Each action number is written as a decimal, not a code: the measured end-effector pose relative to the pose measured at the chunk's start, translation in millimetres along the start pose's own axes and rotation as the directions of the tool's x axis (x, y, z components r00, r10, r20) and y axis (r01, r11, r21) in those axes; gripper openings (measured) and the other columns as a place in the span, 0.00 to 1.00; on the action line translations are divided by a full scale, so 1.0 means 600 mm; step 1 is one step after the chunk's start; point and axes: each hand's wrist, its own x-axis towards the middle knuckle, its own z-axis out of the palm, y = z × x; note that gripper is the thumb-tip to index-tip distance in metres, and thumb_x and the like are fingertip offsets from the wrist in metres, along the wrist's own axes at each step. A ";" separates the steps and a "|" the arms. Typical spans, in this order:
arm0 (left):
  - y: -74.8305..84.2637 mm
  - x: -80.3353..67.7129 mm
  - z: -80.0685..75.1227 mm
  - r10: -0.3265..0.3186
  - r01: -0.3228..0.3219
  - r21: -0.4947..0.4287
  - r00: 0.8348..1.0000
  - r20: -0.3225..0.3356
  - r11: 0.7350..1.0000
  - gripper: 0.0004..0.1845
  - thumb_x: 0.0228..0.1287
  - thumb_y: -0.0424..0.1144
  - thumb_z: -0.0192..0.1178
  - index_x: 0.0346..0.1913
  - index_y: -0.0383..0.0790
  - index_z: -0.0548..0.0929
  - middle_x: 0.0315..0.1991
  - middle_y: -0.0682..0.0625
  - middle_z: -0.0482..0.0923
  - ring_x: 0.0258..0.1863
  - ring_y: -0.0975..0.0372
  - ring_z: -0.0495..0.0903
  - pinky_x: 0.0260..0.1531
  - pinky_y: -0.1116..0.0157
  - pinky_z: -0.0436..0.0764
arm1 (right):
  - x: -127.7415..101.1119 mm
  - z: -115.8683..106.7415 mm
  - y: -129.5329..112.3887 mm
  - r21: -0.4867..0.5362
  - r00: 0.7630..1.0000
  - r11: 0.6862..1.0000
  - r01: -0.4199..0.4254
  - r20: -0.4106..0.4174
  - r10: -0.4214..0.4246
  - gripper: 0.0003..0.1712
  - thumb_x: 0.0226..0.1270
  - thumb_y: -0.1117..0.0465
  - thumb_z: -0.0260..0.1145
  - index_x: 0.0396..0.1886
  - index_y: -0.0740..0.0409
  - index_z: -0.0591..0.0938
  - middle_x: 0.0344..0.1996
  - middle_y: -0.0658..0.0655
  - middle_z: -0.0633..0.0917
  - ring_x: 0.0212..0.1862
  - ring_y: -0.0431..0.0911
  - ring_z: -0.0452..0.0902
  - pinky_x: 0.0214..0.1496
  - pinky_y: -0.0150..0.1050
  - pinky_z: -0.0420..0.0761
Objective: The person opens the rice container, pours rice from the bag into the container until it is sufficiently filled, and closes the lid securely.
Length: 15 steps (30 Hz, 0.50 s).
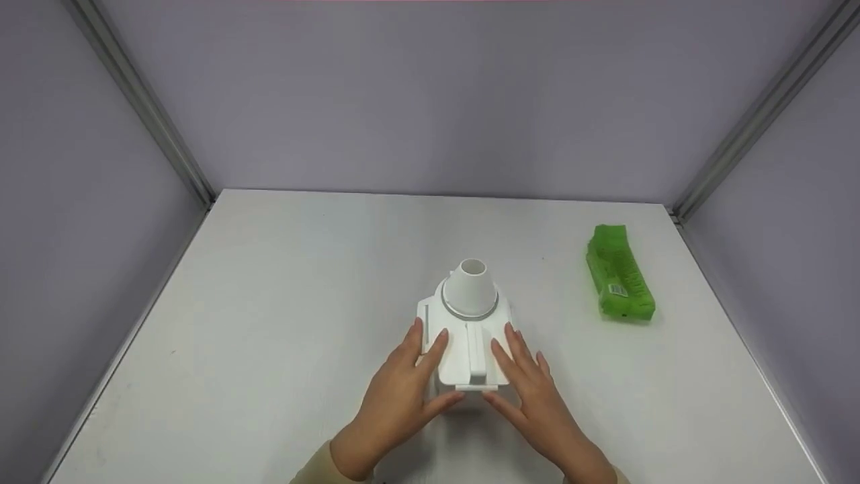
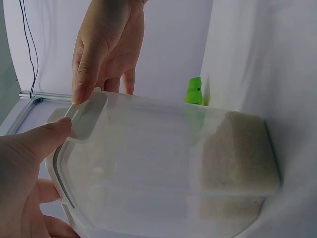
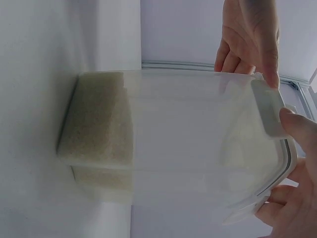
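Note:
A tall clear storage container [image 2: 148, 148] stands upright on the table, with pale rice-like grains [image 3: 99, 119] in its lower part. Its white lid [image 1: 455, 359] carries a cone-shaped cup [image 1: 470, 290] at the far end and a raised bar towards the near edge. My left hand [image 1: 396, 396] lies along the lid's left side, fingers fairly straight. On the right side, my right hand [image 1: 541, 407] rests its extended fingers on the lid. Both thumbs reach the near edge and touch the side latch [image 2: 90, 119], which hangs down over the container wall.
To the right on the white table [image 1: 289, 302] lies a green crinkled package [image 1: 615, 275] with a barcode label. Grey panels [image 1: 470, 94] enclose the back and sides, joined by metal corner posts [image 1: 144, 101].

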 end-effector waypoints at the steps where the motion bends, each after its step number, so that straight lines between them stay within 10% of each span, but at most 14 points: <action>1: 0.000 0.001 -0.001 0.004 -0.004 0.008 1.000 -0.004 1.000 0.43 0.53 0.64 0.60 0.67 0.44 0.67 0.66 0.31 0.59 0.59 0.46 0.69 0.51 0.53 0.75 | 0.000 0.000 0.000 -0.002 1.000 1.000 0.004 -0.005 -0.004 0.40 0.59 0.51 0.67 0.69 0.56 0.64 0.71 0.60 0.56 0.70 0.57 0.49 0.60 0.69 0.54; 15: 0.003 0.012 -0.006 0.036 -0.036 0.090 0.999 -0.002 0.995 0.43 0.51 0.68 0.58 0.64 0.42 0.72 0.61 0.31 0.67 0.57 0.46 0.72 0.47 0.52 0.77 | 0.002 -0.004 -0.002 -0.027 0.998 0.999 -0.043 0.036 0.044 0.39 0.61 0.46 0.64 0.69 0.54 0.64 0.71 0.59 0.55 0.70 0.57 0.50 0.60 0.68 0.54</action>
